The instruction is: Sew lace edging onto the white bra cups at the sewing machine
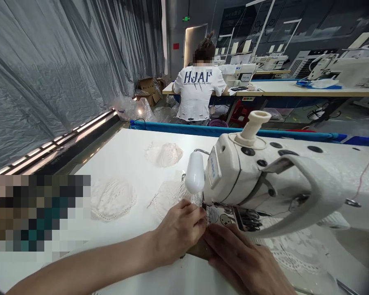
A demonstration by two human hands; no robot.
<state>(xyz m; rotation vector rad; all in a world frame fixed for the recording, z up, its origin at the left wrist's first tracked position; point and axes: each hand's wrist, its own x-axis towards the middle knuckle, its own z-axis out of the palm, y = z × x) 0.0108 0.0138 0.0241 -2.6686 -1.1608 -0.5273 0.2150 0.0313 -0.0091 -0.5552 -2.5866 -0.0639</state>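
My left hand [181, 229] is closed in a pinch on the edge of a white lace piece [167, 198], just left of the needle area of a white sewing machine [227, 168]. My right hand [242, 258] lies low beneath the machine head. Its fingers are pressed together and reach toward my left fingertips. What the right fingers hold, if anything, is hidden. The needle and presser foot are largely covered by the machine head and my hands. More white lace [301, 246] lies to the right, behind my right hand.
Two round lace pieces, one at the left [112, 198] and one farther back [164, 154], lie on the white table [135, 151]. A metal tool [346, 287] sits at lower right. Beyond a blue edge strip [178, 128], a person [198, 90] sits facing away at other sewing machines.
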